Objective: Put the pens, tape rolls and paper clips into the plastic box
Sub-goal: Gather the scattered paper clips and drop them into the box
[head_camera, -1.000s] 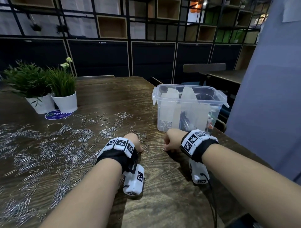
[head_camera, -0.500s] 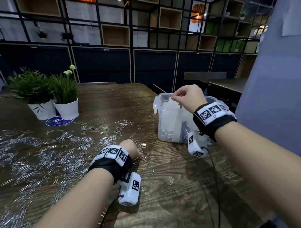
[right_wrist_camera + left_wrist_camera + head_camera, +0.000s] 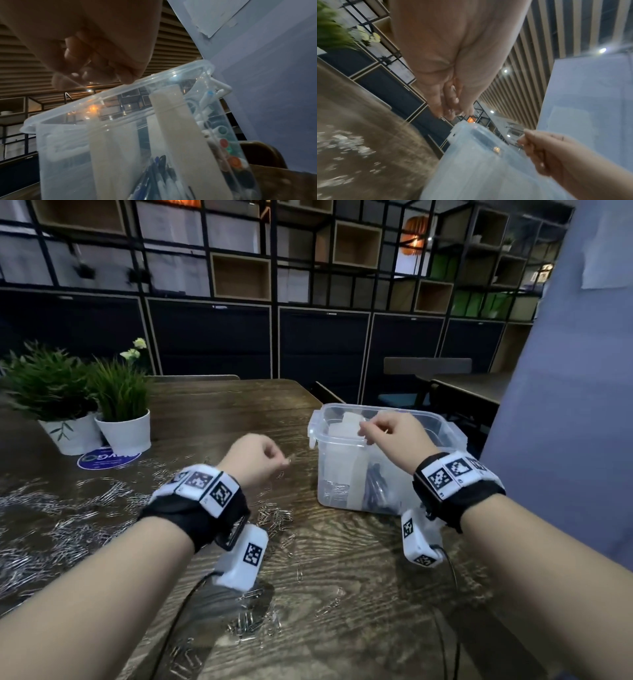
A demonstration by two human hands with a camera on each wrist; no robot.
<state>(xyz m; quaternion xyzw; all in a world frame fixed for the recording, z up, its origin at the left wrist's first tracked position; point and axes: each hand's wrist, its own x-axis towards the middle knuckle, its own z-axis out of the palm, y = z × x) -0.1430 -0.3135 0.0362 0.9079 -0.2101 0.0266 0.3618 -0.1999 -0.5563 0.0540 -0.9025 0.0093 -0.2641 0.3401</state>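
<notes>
The clear plastic box (image 3: 337, 442) stands at the right of the wooden table, with pens (image 3: 375, 487) and white upright inserts inside. My left hand (image 3: 274, 460) hangs in the air just left of the box, fingertips bunched on paper clips, one of them dangling below. My right hand (image 3: 371, 429) hovers over the box's near left rim, fingers curled. In the right wrist view a glint of wire shows between the fingers (image 3: 96, 75), right above the rim (image 3: 120, 94), with pens (image 3: 154, 175) and coloured caps (image 3: 223, 143) below. Loose paper clips (image 3: 85, 508) cover the table's left half.
Two potted plants (image 3: 123, 405) (image 3: 54, 405) and a round blue sticker (image 3: 102, 460) sit at the far left. A small clip heap (image 3: 274, 515) lies between my wrists. A grey-blue partition (image 3: 565, 405) rises close behind the box's right side; another table (image 3: 472, 385) stands beyond.
My left hand has lifted off the table with clips and moved toward the box. The right hand, raised from the table a second ago, stays over the box's rim.
</notes>
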